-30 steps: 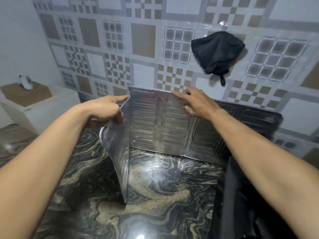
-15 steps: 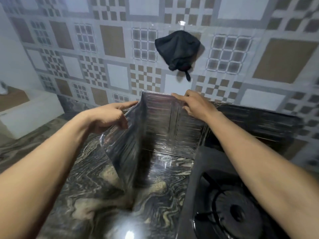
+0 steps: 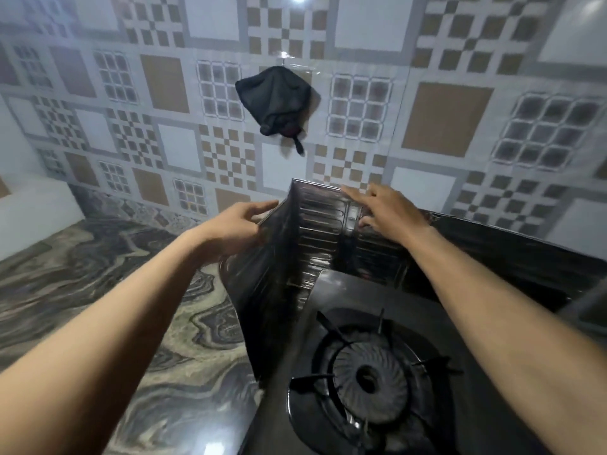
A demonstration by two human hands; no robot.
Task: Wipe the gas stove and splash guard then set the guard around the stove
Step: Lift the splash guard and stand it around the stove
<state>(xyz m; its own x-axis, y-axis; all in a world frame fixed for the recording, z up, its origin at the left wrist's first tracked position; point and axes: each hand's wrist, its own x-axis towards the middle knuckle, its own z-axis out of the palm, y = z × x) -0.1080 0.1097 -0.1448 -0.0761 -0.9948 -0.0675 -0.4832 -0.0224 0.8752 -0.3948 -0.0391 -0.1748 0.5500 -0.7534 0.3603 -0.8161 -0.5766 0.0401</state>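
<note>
The folding metal splash guard (image 3: pixel 315 238) stands upright on the counter, its back panel against the tiled wall and its left panel angled forward beside the black gas stove (image 3: pixel 387 372). My left hand (image 3: pixel 236 224) grips the top edge of the left panel. My right hand (image 3: pixel 384 210) rests on the top edge of the back panel, fingers spread over it. One burner with its pan support shows on the stove at the lower right. The guard's right part runs dark behind my right forearm.
A black cloth (image 3: pixel 274 100) hangs from a hook on the patterned tile wall above the guard. The marble-patterned counter (image 3: pixel 98 284) stretches to the left. A white box edge (image 3: pixel 36 205) sits at the far left.
The guard has shifted right and closer around the stove; the left panel now stands beside the burner. My view has swung right, so more of the stove shows. Both hands stay on the guard's top.
</note>
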